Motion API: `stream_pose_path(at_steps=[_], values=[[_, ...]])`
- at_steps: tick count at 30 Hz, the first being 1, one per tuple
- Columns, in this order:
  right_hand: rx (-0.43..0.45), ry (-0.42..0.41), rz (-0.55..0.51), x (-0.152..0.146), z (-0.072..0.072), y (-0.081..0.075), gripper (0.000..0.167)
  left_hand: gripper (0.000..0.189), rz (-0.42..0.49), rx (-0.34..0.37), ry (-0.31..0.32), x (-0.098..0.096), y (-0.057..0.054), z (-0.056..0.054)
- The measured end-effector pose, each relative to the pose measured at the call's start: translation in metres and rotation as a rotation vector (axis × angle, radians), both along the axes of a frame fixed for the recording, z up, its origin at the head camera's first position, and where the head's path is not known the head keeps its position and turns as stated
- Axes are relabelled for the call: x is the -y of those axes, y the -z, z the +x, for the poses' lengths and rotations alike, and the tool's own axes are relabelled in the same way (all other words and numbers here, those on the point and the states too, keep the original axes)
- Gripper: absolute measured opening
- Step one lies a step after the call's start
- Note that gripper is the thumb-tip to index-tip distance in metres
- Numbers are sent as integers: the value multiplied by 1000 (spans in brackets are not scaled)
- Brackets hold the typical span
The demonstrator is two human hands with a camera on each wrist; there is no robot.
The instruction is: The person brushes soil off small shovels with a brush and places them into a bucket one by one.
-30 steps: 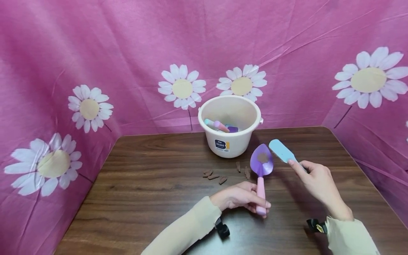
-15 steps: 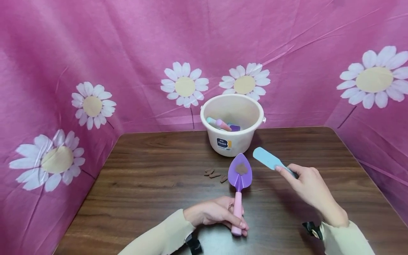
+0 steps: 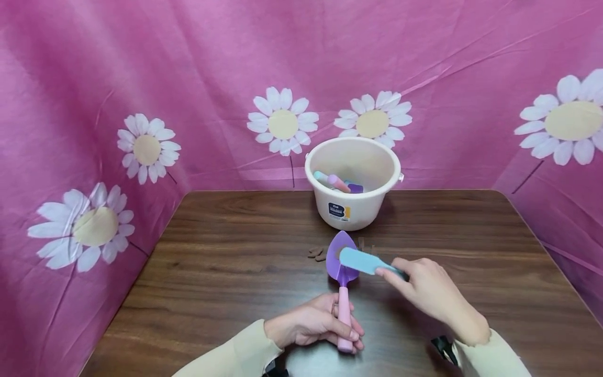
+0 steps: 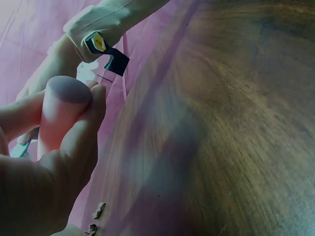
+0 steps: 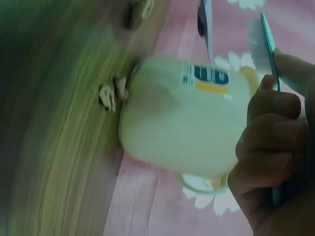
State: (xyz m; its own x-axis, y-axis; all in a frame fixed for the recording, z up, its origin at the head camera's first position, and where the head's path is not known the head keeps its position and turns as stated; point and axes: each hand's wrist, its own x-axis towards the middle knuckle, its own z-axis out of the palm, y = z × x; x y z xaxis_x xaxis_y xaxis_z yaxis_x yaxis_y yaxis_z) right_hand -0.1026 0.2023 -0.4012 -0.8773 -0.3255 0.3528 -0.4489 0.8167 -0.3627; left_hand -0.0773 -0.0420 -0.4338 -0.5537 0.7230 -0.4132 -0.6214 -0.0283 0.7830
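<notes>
My left hand (image 3: 314, 320) grips the pink handle of a purple-bladed trowel (image 3: 344, 309), its blade pointing toward the bucket. A brown piece (image 3: 337, 252) sits in the blade, partly hidden by the brush. My right hand (image 3: 431, 288) holds a light-blue brush (image 3: 360, 261), whose flat head overlaps the blade from the right. Pale bristles (image 5: 258, 45) show beneath the brush head in the right wrist view. In the left wrist view, thumb and fingers wrap the rounded handle end (image 4: 66, 91).
A cream bucket (image 3: 346, 212) stands at the back of the wooden table (image 3: 226, 283), with several pastel-handled tools (image 3: 338, 183) inside. Small brown pieces (image 3: 315, 253) lie left of the trowel blade, others behind it. A pink daisy-print cloth (image 3: 216, 63) hangs around the table.
The trowel has moved left and toward me with my left hand. My right hand has brought the brush leftward, from beside the blade to over it.
</notes>
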Motion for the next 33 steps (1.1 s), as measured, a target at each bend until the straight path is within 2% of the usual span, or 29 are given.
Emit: stream_pose_path(at_steps=[7, 11, 15, 21, 27, 33], values=[[39, -64, 30, 10, 4, 6, 36, 32, -12, -11, 29, -2, 1, 3], [40, -78, 45, 11, 4, 9, 39, 31, -2, -7, 33, -5, 1, 5], [31, -82, 71, 11, 3, 10, 41, 30, -6, -7, 64, -6, 1, 6], [-22, -57, 114, 9, 1, 9, 42, 29, -46, -24, 109, -5, -1, 7], [-102, 4, 121, 3, -3, 12, 43, 24, -37, 1, 178, -6, -4, 7], [-239, 27, 58, -1, -7, 24, 44, 24, -30, 7, 182, -7, -9, 7]])
